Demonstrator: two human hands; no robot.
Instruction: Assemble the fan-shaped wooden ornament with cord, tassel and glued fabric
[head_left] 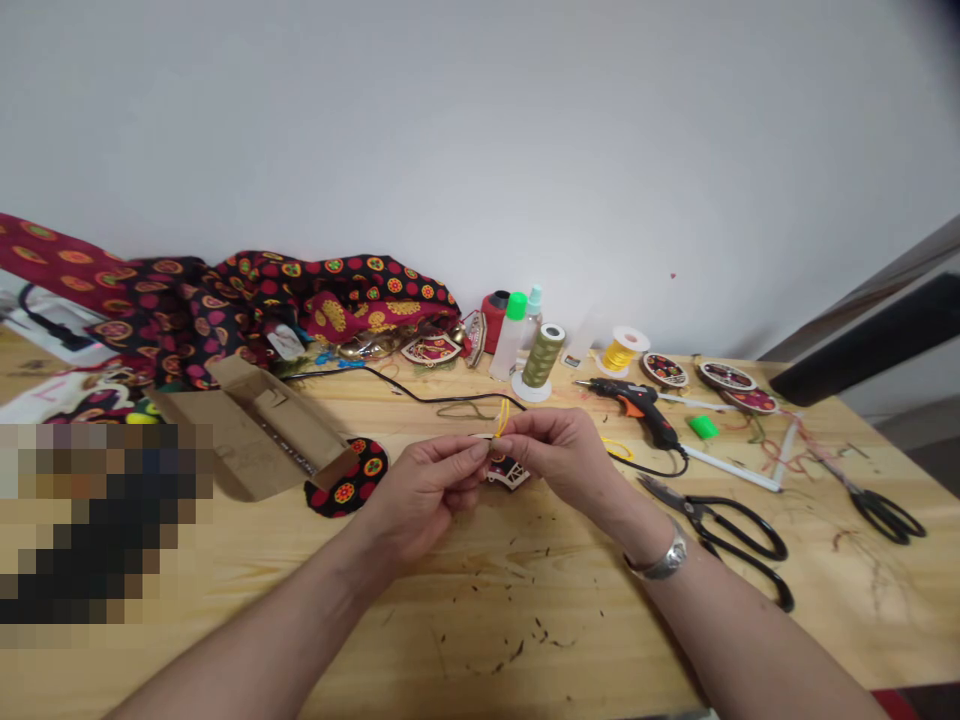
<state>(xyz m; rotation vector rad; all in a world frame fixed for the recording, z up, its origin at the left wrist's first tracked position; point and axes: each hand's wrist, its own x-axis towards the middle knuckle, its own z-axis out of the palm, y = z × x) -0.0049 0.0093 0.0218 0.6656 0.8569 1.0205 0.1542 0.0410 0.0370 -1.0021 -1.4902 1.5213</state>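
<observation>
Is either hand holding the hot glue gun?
No, the hot glue gun lies on the wooden table, while the left hand and right hand hold an ornament with yellow cord.

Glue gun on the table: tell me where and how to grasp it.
Grip the black handle, probably from the near right: the glue gun lies on its side with its handle angled that way and its nozzle pointing left, away from that approach.

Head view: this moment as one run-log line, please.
left hand: pinching patterned ornament | right hand: fingertips at yellow cord | nearby: glue gun, larger scissors, cardboard box
</observation>
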